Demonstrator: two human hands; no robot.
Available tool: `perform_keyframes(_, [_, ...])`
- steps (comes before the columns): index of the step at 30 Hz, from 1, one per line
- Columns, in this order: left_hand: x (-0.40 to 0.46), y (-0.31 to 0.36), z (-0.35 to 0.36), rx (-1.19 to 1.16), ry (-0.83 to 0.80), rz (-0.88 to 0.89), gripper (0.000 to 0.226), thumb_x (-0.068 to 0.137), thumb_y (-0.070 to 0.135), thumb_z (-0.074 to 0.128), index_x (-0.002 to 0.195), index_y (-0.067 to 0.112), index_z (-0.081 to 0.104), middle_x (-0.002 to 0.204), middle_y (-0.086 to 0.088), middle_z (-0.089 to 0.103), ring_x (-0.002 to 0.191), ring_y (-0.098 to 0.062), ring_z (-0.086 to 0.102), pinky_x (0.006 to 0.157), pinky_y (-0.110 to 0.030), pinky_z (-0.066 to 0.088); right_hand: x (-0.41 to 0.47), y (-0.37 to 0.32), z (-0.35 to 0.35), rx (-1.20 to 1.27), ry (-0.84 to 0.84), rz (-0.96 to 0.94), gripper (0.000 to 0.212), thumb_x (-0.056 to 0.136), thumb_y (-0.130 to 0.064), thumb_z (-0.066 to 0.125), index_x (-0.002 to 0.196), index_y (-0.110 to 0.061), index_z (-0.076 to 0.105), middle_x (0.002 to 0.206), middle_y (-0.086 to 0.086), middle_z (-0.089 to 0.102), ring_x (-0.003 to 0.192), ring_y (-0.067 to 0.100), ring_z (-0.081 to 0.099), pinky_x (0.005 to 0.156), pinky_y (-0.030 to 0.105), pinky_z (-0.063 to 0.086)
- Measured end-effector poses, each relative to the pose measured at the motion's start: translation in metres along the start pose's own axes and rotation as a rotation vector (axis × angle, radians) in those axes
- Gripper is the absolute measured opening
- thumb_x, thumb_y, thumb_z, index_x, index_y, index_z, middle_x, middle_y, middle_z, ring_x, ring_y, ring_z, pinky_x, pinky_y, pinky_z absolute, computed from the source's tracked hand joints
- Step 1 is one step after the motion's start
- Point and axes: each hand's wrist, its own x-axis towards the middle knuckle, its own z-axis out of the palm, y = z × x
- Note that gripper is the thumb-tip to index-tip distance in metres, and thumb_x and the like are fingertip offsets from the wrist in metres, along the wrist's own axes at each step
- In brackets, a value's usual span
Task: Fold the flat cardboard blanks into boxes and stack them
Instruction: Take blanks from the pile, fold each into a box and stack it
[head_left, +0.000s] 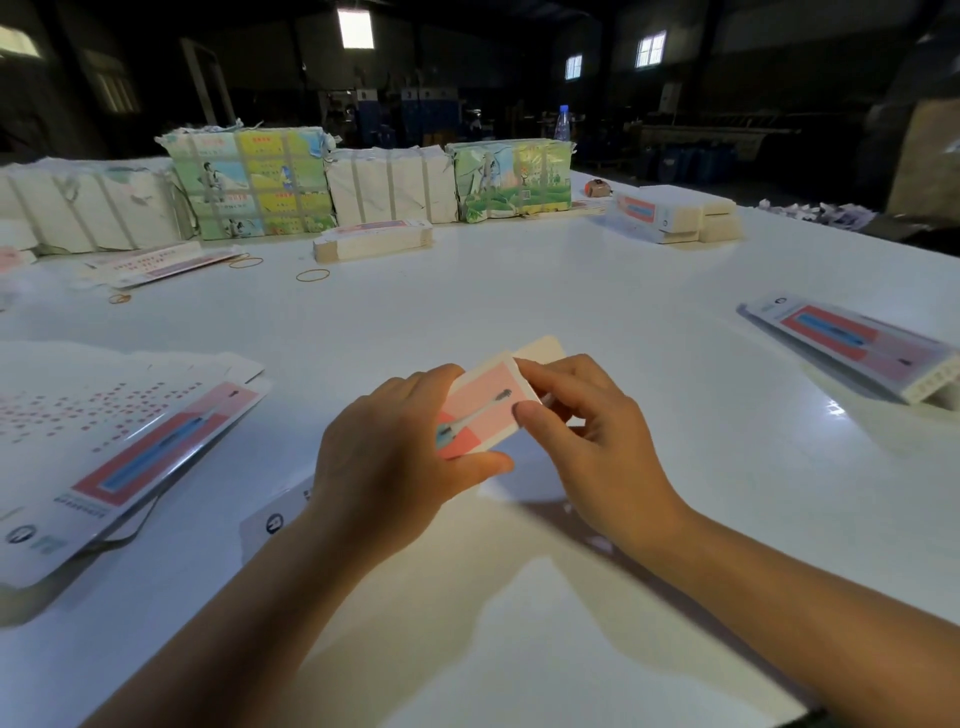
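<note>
A person holds one box (480, 405) above the middle of the near half of the table (597, 291), both hands on it. The left hand (395, 447) wraps its near end, fingers curled over the far side and the thumb pressed along the lower edge. The right hand (587, 431) pinches the upper right corner between thumb and forefinger, just beside an open flap (540, 349) that stands out past the far end. The box looks like thin printed card: light, fairly stiff along its creases, but easy to dent or crush if squeezed across a flat panel. Its printed face appears glossy, so it may slide under dry fingers. The safest hold is probably at the edges and corners, where the folds give strength, while the free fingers tuck the flap in. Whether the near end is already closed cannot be told, since the left hand covers it. A pile of blanks (130, 441) lies at the left edge, and a stack (857, 348) of folded boxes sits near the right edge, well apart from the hands. More stacks and wrapped bundles (249, 182) stand along the far edge.
</note>
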Motion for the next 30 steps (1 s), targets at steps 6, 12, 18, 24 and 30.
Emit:
perform_keyframes(6, [0.001,-0.001,-0.004,-0.032,0.053,-0.001,0.062,0.067,0.067,0.061,0.114,0.028,0.053,0.095,0.009,0.061,0.082,-0.020,0.055,0.067,-0.034,0.050,0.011,-0.001,-0.007,0.255,0.083,0.364,0.089,0.070,-0.026,0.079,0.143,-0.032,0.028,0.129,-0.010,0.045,0.111,-0.002,0.050,0.084,0.025,0.049])
perform_keyframes(12, [0.003,0.005,0.002,-0.082,0.044,0.039,0.065,0.064,0.069,0.057,0.114,0.029,0.052,0.096,0.010,0.060,0.082,-0.017,0.056,0.071,-0.037,0.053,0.008,-0.002,-0.002,0.463,-0.069,0.237,0.030,0.079,-0.007,0.066,0.106,-0.019,0.062,0.089,-0.001,0.069,0.084,0.014,0.067,0.072,0.024,0.053])
perform_keyframes(18, [0.000,0.005,0.006,-0.147,0.105,0.091,0.066,0.066,0.055,0.056,0.127,0.031,0.049,0.106,0.018,0.053,0.092,-0.008,0.051,0.076,-0.020,0.038,-0.005,-0.004,0.005,-0.302,-0.068,-0.030,0.054,0.091,-0.040,0.038,0.141,-0.022,0.039,0.110,-0.015,0.053,0.089,0.000,0.052,0.079,-0.002,0.034])
perform_keyframes(24, [0.005,0.002,-0.001,-0.035,0.148,0.143,0.059,0.067,0.046,0.075,0.115,0.016,0.059,0.094,-0.002,0.065,0.082,-0.028,0.059,0.067,-0.036,0.051,0.003,-0.012,-0.002,0.376,-0.026,0.171,0.037,0.085,-0.044,0.051,0.111,-0.025,0.071,0.096,0.010,0.070,0.100,0.026,0.064,0.094,0.037,0.051])
perform_keyframes(30, [0.004,-0.001,-0.004,-0.002,0.185,0.255,0.061,0.064,0.041,0.078,0.112,0.007,0.062,0.089,-0.007,0.067,0.074,-0.032,0.060,0.059,-0.037,0.051,0.006,-0.012,-0.003,0.490,0.044,0.204,0.030,0.090,-0.008,0.056,0.112,-0.029,0.061,0.095,-0.013,0.073,0.094,0.012,0.069,0.087,0.035,0.056])
